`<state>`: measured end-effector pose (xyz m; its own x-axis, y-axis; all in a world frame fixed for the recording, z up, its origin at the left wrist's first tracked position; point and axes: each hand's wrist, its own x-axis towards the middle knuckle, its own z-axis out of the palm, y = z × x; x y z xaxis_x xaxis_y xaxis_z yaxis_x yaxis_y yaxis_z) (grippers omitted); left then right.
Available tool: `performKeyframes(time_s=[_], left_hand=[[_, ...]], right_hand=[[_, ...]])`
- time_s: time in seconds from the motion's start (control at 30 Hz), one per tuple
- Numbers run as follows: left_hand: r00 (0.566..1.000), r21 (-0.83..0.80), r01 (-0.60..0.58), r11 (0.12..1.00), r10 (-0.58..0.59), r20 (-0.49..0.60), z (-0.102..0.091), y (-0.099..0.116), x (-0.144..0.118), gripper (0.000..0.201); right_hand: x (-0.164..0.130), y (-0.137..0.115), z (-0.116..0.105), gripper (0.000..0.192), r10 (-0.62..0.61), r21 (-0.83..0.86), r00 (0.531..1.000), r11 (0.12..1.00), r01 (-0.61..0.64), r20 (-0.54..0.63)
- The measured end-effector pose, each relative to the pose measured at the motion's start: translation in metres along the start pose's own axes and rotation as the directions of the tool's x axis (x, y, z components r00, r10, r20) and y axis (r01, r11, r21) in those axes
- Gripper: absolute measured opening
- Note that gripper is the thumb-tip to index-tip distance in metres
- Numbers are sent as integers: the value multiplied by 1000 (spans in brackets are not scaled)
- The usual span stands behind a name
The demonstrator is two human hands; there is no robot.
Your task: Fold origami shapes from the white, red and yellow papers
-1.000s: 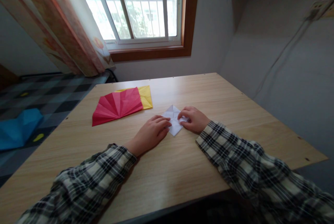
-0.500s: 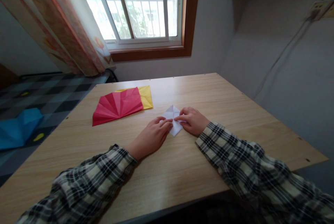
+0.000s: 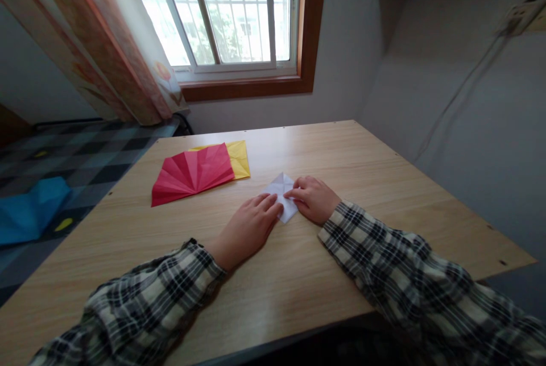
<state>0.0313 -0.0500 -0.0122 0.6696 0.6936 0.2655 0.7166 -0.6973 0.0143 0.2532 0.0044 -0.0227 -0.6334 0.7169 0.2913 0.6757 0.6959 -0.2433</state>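
White paper [image 3: 282, 195] lies flat on tabletop [image 3: 298, 275]. L hand [image 3: 249, 227] & R hand [image 3: 314, 200] press it, fingers flat, no grip shut. Paper could slide, so fold goes crooked.

You can see a red paper fan [image 3: 191, 174] lying on your bench [image 3: 341, 156]. A yellow paper [image 3: 239, 157] peeks out from under it. A blue paper [image 3: 28, 209] lies on the floor.
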Motion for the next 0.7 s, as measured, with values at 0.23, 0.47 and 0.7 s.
performKeyframes(time_s=[0.23,0.47,0.7], left_hand=[[990,202,115,972,-129,56,-7,22,-3,31],[994,182,88,979,-98,50,-3,16,-4,34],[989,203,89,975,-111,97,-8,17,-1,36]], right_hand=[[0,3,1,27,-6,2,1000,1000,6,-16],[0,4,1,27,0,16,1000,1000,0,-21],[0,6,2,27,-5,35,999,999,6,-31]])
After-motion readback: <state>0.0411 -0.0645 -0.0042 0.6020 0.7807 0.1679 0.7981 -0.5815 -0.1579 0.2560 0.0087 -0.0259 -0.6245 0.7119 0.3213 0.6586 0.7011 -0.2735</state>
